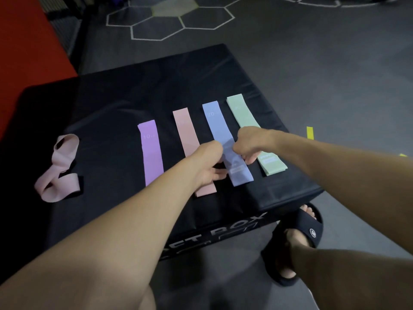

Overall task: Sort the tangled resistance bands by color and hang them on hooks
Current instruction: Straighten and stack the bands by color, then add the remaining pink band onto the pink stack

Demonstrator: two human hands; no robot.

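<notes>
Blue band (pixel 220 130) flat on box (pixel 111 104), both hands (pixel 209 162) (pixel 247 144) at edges.

Black padded box (pixel 111 104), grey hexagon-marked floor (pixel 312 63)

1. The box (pixel 125 104) is covered in smooth black vinyl-like material with a faint sheen.
2. The bands on the box, purple (pixel 150 153), peach (pixel 185 130), blue (pixel 215 121) and green (pixel 242 113), are seen as matt, smooth elastic.
3. The floor (pixel 312 63) beyond the box looks matt, rubbery and speckled.
</notes>
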